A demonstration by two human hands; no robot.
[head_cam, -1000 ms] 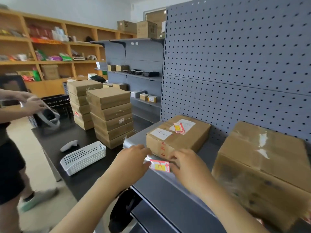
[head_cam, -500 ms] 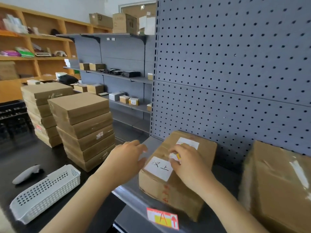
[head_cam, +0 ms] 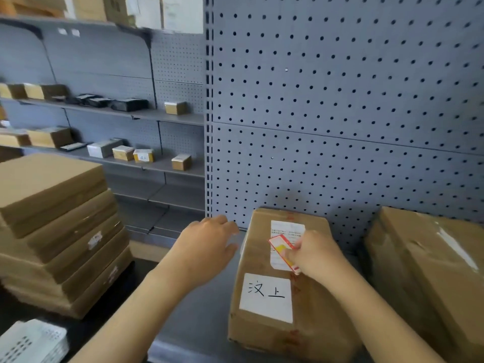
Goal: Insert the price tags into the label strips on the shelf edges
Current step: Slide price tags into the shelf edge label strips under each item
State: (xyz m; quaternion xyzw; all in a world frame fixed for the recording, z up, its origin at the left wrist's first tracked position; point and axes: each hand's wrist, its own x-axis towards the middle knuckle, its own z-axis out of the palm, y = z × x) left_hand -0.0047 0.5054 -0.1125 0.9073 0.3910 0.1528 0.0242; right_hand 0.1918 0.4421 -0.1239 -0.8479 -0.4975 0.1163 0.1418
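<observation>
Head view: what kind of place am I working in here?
Probably a shop stockroom or small store being stocked: grey pegboard shelving, taped cardboard boxes on the shelf, more stacked cartons, and a price tag pinched in the right hand.

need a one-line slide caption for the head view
Right hand lifts a red-and-yellow price tag off a labelled carton; left hand hovers open beside it.

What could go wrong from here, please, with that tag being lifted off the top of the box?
1. The right hand pinches the price tag only at one end, so the tag could bend or slip out.
2. The tag sits over the printed label on the cardboard box; if it sticks, pulling may tear either one.
3. The left hand hovers beside the box without steadying it, so the box could shift on the shelf.
</observation>
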